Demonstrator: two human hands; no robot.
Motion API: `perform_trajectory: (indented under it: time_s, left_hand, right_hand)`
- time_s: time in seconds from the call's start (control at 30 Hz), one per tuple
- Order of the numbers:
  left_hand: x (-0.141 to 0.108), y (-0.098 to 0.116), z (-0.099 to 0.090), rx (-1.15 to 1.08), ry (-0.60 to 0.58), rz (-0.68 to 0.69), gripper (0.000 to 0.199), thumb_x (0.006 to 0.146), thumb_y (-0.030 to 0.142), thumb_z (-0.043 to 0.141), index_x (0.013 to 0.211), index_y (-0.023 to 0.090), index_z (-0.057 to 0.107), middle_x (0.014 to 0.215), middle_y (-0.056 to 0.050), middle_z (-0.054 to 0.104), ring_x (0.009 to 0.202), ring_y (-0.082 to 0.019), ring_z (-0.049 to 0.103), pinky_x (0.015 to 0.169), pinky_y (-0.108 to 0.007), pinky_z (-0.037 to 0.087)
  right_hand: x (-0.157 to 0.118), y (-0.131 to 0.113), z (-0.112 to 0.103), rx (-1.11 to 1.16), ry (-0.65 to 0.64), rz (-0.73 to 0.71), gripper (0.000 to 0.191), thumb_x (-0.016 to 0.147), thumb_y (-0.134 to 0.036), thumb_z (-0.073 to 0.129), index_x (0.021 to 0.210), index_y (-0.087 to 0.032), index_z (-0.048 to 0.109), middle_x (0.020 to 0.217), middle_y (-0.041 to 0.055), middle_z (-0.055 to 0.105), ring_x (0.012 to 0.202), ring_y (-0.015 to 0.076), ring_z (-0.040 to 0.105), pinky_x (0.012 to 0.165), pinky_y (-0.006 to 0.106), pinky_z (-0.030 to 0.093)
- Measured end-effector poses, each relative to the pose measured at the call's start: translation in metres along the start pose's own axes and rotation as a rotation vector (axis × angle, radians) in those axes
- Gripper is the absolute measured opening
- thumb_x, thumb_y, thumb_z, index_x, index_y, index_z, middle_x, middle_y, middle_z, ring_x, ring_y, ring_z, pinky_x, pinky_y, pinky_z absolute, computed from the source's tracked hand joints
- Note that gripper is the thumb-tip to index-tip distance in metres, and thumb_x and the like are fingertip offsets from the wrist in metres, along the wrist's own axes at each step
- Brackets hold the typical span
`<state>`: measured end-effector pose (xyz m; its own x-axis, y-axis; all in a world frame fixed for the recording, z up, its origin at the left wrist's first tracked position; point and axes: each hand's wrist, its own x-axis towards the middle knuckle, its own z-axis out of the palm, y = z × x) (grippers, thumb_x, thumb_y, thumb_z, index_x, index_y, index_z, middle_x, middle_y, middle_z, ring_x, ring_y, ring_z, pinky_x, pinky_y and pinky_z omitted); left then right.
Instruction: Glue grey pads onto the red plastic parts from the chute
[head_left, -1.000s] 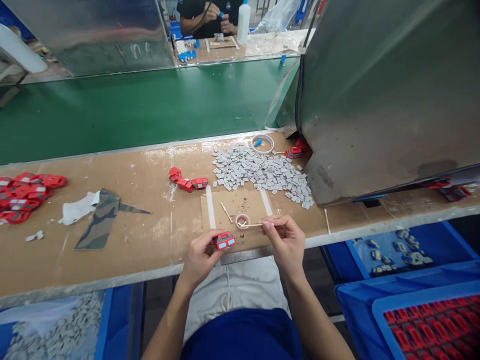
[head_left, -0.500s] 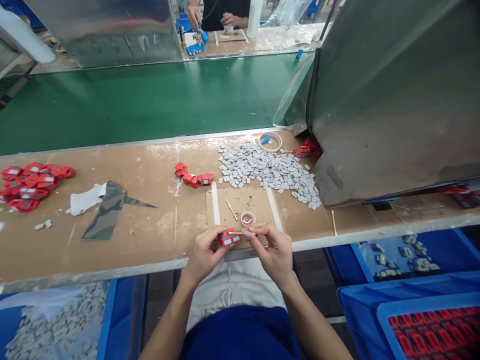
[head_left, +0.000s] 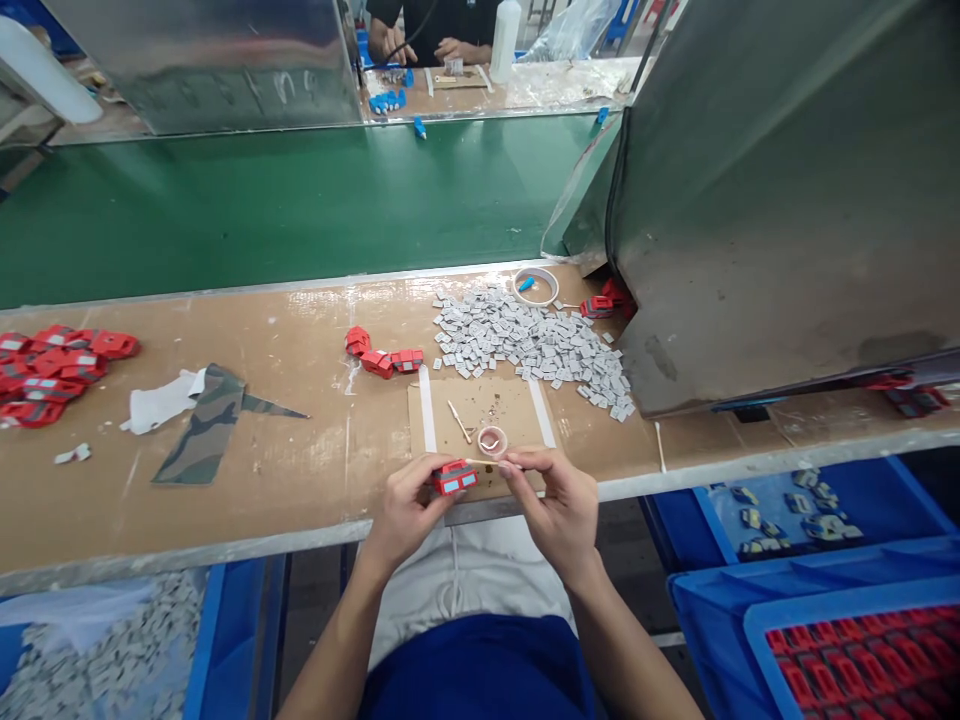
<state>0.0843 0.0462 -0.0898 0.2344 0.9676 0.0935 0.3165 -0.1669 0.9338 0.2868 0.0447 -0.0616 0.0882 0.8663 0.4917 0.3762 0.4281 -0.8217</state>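
Near the table's front edge, my left hand [head_left: 409, 507] holds a red toy car [head_left: 454, 478] with light windows between thumb and fingers. My right hand [head_left: 553, 500] pinches a thin stick [head_left: 486, 462], whose tip is close to the car's right side; whether it touches is unclear. Just beyond lies a small round dish [head_left: 492, 441] on a cardboard sheet [head_left: 446, 395] held by white tape strips. Another short stick [head_left: 460, 421] rests on that sheet. Behind it spreads a pile of small grey pieces [head_left: 525, 335].
Red cars [head_left: 377, 362] sit left of the pile, with more [head_left: 56, 370] at far left beside a camouflage cloth [head_left: 202, 430]. A tape roll [head_left: 535, 287] and metal housing [head_left: 780, 220] stand right. Blue bins [head_left: 705, 620] flank me below. Across the green belt [head_left: 285, 210] are a person's hands.
My right hand has moved slightly right, drawing the stick back from the car's top. Across the belt, the person's hand has lowered, and a blue piece now lies on the belt's far edge.
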Motion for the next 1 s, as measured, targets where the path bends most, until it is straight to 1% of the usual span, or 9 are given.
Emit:
perform_trajectory:
  time_s: [0.17, 0.3, 0.4, 0.47, 0.57, 0.67, 0.77, 0.9, 1.0]
  left_hand:
    - [0.0, -0.001, 0.0, 0.005, 0.003, -0.007, 0.017, 0.09, 0.024, 0.072, 0.107, 0.019, 0.073, 0.099, -0.007, 0.079, 0.087, -0.02, 0.075, 0.076, -0.026, 0.058]
    - [0.0, -0.003, -0.002, 0.0, 0.006, -0.011, 0.017, 0.091, 0.024, 0.07, 0.107, 0.02, 0.074, 0.101, -0.007, 0.08, 0.089, -0.02, 0.076, 0.078, -0.026, 0.06]
    - [0.0, -0.004, -0.003, 0.008, 0.009, -0.017, 0.019, 0.09, 0.023, 0.07, 0.108, 0.02, 0.074, 0.102, -0.007, 0.08, 0.09, -0.02, 0.076, 0.079, -0.026, 0.06]
    - [0.001, -0.004, -0.004, 0.007, 0.01, -0.017, 0.02, 0.089, 0.023, 0.07, 0.108, 0.02, 0.074, 0.102, -0.007, 0.081, 0.089, -0.02, 0.076, 0.078, -0.026, 0.061]
    - [0.002, -0.004, -0.004, 0.006, 0.0, -0.004, 0.02, 0.088, 0.022, 0.069, 0.107, 0.019, 0.075, 0.101, -0.008, 0.081, 0.089, -0.021, 0.076, 0.078, -0.028, 0.062]
    - [0.002, -0.005, -0.004, 0.003, 0.022, 0.013, 0.02, 0.088, 0.023, 0.07, 0.107, 0.019, 0.075, 0.101, -0.009, 0.081, 0.09, -0.022, 0.077, 0.079, -0.029, 0.062]
    - [0.001, -0.006, -0.004, -0.014, 0.04, 0.015, 0.021, 0.088, 0.026, 0.072, 0.108, 0.019, 0.075, 0.101, -0.009, 0.081, 0.09, -0.023, 0.077, 0.08, -0.03, 0.062]
    - [-0.001, -0.008, -0.004, -0.037, 0.016, 0.012, 0.023, 0.089, 0.03, 0.074, 0.11, 0.019, 0.076, 0.103, -0.01, 0.081, 0.092, -0.023, 0.076, 0.086, -0.032, 0.061]
    - [-0.003, -0.009, -0.006, -0.075, 0.011, 0.029, 0.031, 0.09, 0.033, 0.074, 0.118, 0.019, 0.076, 0.108, -0.011, 0.08, 0.096, -0.023, 0.075, 0.085, -0.031, 0.061]
  right_hand:
    - [0.004, 0.018, -0.012, -0.072, 0.108, 0.061, 0.006, 0.095, -0.017, 0.068, 0.093, -0.023, 0.069, 0.085, 0.0029, 0.074, 0.081, 0.0172, 0.073, 0.073, 0.029, 0.059]
    - [0.003, 0.029, -0.005, -0.113, -0.043, 0.056, 0.008, 0.098, -0.021, 0.065, 0.091, -0.022, 0.068, 0.087, 0.0044, 0.072, 0.08, 0.0174, 0.07, 0.07, 0.029, 0.057]
    - [0.005, 0.038, -0.004, -0.139, -0.162, 0.029, 0.014, 0.098, -0.029, 0.065, 0.11, -0.022, 0.068, 0.107, 0.0094, 0.071, 0.094, 0.0204, 0.07, 0.075, 0.031, 0.058]
    - [0.016, 0.048, -0.011, -0.176, -0.135, 0.015, 0.025, 0.099, -0.034, 0.063, 0.12, -0.021, 0.066, 0.118, 0.0126, 0.068, 0.102, 0.0227, 0.068, 0.081, 0.034, 0.058]
    - [0.046, 0.068, -0.024, -0.297, -0.1, 0.07, 0.022, 0.102, -0.031, 0.053, 0.115, -0.02, 0.068, 0.111, 0.011, 0.068, 0.092, 0.0214, 0.067, 0.08, 0.035, 0.055]
    - [0.079, 0.085, -0.026, -0.471, -0.26, 0.138, 0.022, 0.101, -0.026, 0.053, 0.114, -0.017, 0.07, 0.104, 0.0099, 0.068, 0.088, 0.0222, 0.066, 0.083, 0.036, 0.053]
    - [0.096, 0.091, -0.015, -0.72, -0.427, 0.154, 0.022, 0.101, -0.025, 0.056, 0.113, -0.016, 0.072, 0.104, 0.0117, 0.066, 0.089, 0.0242, 0.064, 0.082, 0.036, 0.051]
    - [0.1, 0.084, -0.003, -0.921, -0.525, 0.121, 0.025, 0.101, -0.014, 0.05, 0.107, -0.015, 0.074, 0.102, 0.0144, 0.066, 0.094, 0.026, 0.062, 0.083, 0.036, 0.048]
    - [0.093, 0.074, -0.014, -0.906, -0.544, 0.073, 0.029, 0.101, -0.01, 0.046, 0.11, -0.014, 0.073, 0.105, 0.0149, 0.065, 0.101, 0.0271, 0.061, 0.088, 0.036, 0.047]
